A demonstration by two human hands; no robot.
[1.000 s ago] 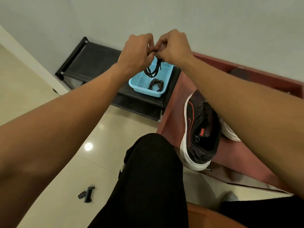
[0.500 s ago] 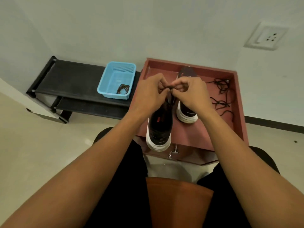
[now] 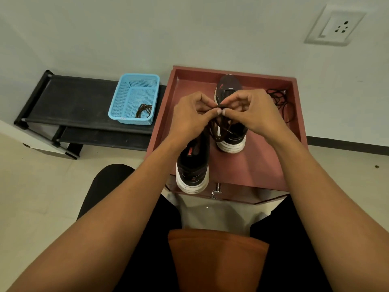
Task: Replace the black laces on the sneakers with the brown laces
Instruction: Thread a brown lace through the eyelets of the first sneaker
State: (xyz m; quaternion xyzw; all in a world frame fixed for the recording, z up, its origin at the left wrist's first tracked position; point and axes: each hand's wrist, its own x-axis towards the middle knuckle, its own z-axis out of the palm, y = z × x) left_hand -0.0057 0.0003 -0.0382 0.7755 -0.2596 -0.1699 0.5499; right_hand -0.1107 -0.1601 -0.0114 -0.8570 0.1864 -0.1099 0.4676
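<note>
**A:** Head view: what are your hands doing?

**B:** Your left hand and right hand meet above the red-brown surface, with the thumbs tip to tip. The fingers of both hands are curled and pinch a bundled brown lace. Its loops hang just below your thumbs.

**A:** Where are the sneakers?

**B:** Both stand on the surface, black with white soles. The near sneaker is at 6 o'clock from your hands, with its heel at the front edge. The far sneaker runs behind your hands, with its toe at 12 o'clock.

**A:** Any other laces?

**B:** Black laces lie loose in the surface's 2 o'clock corner. At 10 o'clock from your hands, a blue basket on a black rack holds a second brown lace, coiled.
</note>
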